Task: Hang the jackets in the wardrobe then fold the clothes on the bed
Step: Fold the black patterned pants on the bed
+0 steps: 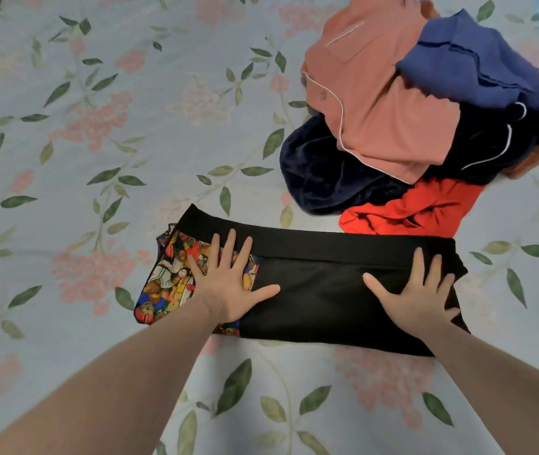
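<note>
The left hand (228, 284) and right hand (420, 293) press flat, fingers spread, grasping nothing, on the folded black garment (320, 290). Its matte rectangle bares a colourful printed lining (166, 287) at the left end.

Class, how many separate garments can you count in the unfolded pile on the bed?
5 visible: pink top uppermost, blue garment behind it, navy velvet piece at the left, red garment in front, orange item at the right. More may be hidden.

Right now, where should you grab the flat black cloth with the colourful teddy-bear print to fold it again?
Probably its short ends. The flat black cloth with the colourful print lies as a long strip across the floral bedsheet. The left hand could pinch the printed end from the left, while the right hand pinches the black end from the right.
</note>
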The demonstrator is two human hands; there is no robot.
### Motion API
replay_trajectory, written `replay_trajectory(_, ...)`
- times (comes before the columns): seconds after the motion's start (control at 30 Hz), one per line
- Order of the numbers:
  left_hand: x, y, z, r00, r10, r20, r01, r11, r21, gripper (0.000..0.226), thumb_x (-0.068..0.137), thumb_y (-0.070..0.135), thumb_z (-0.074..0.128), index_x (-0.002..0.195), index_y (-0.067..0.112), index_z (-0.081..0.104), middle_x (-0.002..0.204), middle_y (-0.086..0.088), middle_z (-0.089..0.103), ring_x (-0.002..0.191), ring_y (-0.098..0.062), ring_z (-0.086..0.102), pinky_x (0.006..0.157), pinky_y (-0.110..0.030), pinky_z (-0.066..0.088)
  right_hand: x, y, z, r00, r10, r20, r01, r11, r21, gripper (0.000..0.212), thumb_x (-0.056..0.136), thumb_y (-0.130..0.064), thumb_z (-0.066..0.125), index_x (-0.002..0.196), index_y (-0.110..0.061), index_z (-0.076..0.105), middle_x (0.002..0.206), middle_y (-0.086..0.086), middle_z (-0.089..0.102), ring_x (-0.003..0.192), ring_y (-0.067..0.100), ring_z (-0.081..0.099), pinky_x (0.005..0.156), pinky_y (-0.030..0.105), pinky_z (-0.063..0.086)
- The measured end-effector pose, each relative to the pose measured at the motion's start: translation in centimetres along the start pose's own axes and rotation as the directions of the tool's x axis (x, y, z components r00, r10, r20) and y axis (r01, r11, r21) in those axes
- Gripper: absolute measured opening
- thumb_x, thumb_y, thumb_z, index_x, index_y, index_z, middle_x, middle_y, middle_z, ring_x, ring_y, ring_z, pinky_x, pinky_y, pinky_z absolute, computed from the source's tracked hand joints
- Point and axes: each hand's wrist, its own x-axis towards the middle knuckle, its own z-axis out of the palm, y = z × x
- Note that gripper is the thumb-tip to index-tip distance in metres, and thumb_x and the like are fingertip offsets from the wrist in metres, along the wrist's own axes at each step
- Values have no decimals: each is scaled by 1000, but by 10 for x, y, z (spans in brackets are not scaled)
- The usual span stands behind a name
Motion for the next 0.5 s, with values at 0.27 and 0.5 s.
replay_trajectory(0.27, 49, 9, 10, 997, -75, 5, 75, 997, -10, 132, 55, 111, 16, 147, 35, -40, 154, 7, -51, 142, -28, -47, 109, -78, -16, 34, -11, 12, 993, 65, 94, -56, 994, -92, 160, 42, -99, 62, 152, -33, -33, 163, -1, -36, 150, 40, -29, 113, 77, 0)
replay_trajectory(0.5, 56, 11, 8, 994, -90, 65, 89, 996, 17, 132, 58, 109, 16, 144, 28, -44, 151, 3, -55, 140, -32, -49, 110, -79, -13, 41, -16, 14, 983, 92, 159, -72, 989, -125, 159, 41, -105, 47, 149, -26, -39, 161, 5, -38, 148, 42, -33, 113, 77, -2)
